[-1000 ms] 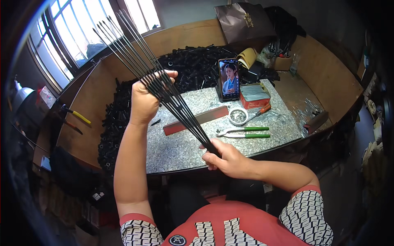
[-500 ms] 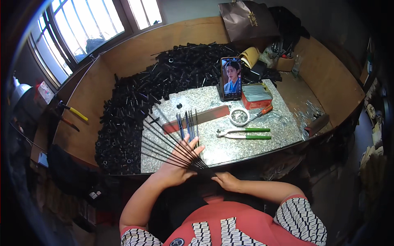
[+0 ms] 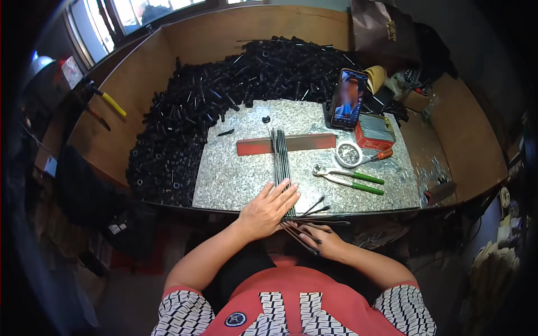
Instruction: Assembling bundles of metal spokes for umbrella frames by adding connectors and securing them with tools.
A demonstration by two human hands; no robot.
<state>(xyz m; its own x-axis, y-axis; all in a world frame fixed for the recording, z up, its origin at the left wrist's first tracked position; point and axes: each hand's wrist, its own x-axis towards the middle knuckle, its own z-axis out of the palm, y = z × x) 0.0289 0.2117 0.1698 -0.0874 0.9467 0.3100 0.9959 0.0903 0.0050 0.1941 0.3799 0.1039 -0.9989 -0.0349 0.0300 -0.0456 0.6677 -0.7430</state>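
A bundle of thin black rods (image 3: 282,163) lies lengthwise on the speckled stone slab (image 3: 224,179), its far ends resting across a red-and-grey metal bar (image 3: 308,144). My left hand (image 3: 268,211) is laid flat over the bundle, fingers stretched out and pointing away from me. Just beyond the slab's near edge, my right hand (image 3: 328,243) is closed around the near ends of several rods. Those ends fan out to the right and toward me, with thicker dark tips (image 3: 319,209). My right fingers are partly hidden behind the rods.
Pincers with green handles (image 3: 358,182), a white dish of small metal bits (image 3: 349,154), an orange-handled screwdriver (image 3: 384,154) and a red box of thin pieces (image 3: 374,134) stand right. A phone (image 3: 348,99) leans behind. Black parts (image 3: 185,123) heap at left and back, within wooden walls (image 3: 129,106).
The rods, fanned out leftward before, are now drawn together across the bar, with dark-tipped ends spread near my right hand. My left hand has flattened onto them. The whole view has shifted.
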